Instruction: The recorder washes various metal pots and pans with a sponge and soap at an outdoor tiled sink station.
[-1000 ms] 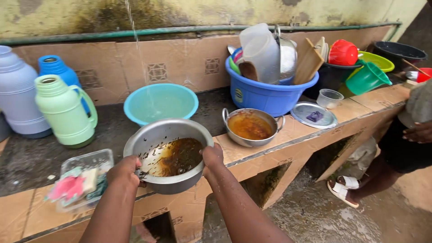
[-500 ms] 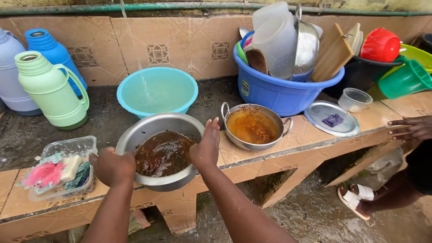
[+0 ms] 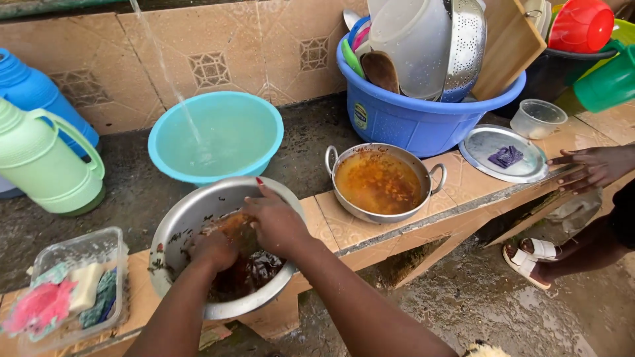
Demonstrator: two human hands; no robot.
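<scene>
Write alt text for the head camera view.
Both hands, left hand and right hand, reach inside a metal bowl of brown water on a tiled counter. Behind it, water streams into a turquoise basin; a dirty two-handled pot sits alongside.

Bare arms, no sleeves; red nail polish, right grip [image 3: 276, 221].

The left hand's [image 3: 215, 251] fingers are sunk in the metal bowl's [image 3: 192, 218] brown water, while the green flask [image 3: 40, 165] is cut off at left.
</scene>
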